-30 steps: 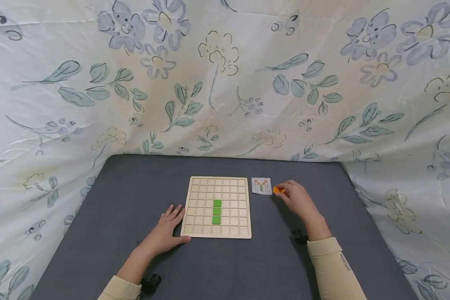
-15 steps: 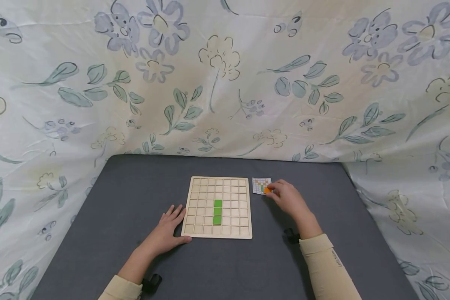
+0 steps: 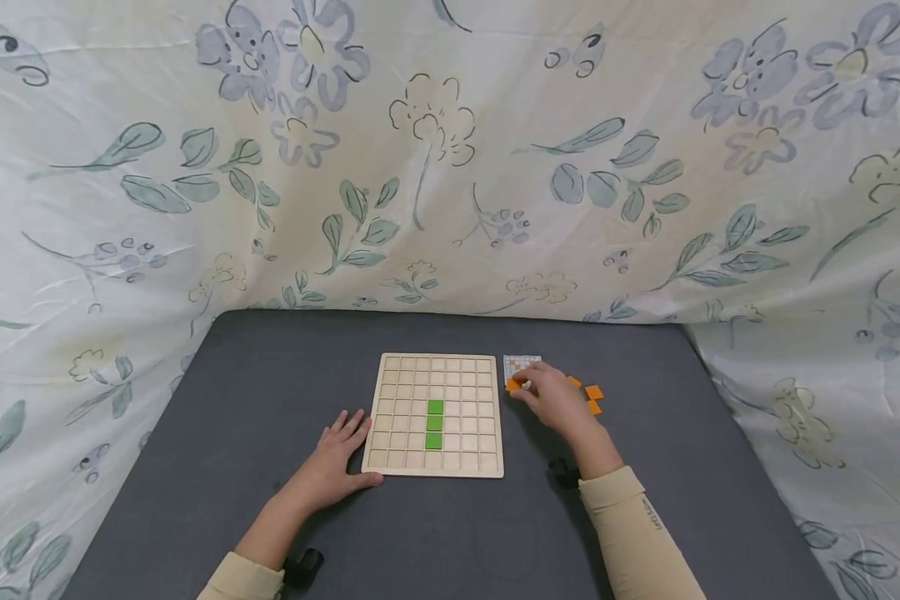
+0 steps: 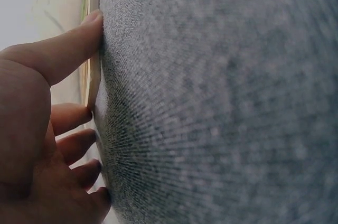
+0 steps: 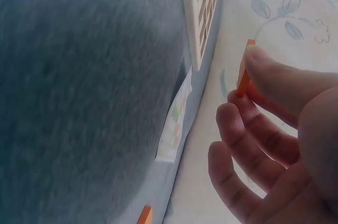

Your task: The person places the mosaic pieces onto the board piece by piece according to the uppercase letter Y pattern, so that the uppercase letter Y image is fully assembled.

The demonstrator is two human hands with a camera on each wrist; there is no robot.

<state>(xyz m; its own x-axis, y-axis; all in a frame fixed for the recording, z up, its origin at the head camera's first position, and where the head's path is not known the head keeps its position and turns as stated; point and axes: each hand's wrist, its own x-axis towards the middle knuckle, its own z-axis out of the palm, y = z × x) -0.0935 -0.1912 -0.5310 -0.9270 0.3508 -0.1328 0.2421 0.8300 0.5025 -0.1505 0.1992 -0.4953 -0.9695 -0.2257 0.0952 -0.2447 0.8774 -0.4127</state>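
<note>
My right hand [image 3: 558, 402] pinches an orange square tile [image 5: 245, 71] between thumb and fingertips, held up off the table in the right wrist view. In the head view that hand partly covers a small printed card [image 3: 521, 361], just right of the wooden grid board [image 3: 477, 408]. Three green tiles [image 3: 435, 422] sit in one column of the board's squares. My left hand [image 3: 330, 468] rests at the board's near left corner, fingers spread along the left side. Its thumb [image 4: 79, 42] touches the front edge.
Several loose orange tiles [image 3: 594, 392] lie on the dark grey table [image 3: 450, 542], right of the card and partly behind the right hand. A flowered cloth [image 3: 450, 208] hangs along the back and sides of the table.
My right hand has moved left with the orange tile, from right of the card to its lower left, uncovering orange tiles on the table. The left hand stays put.
</note>
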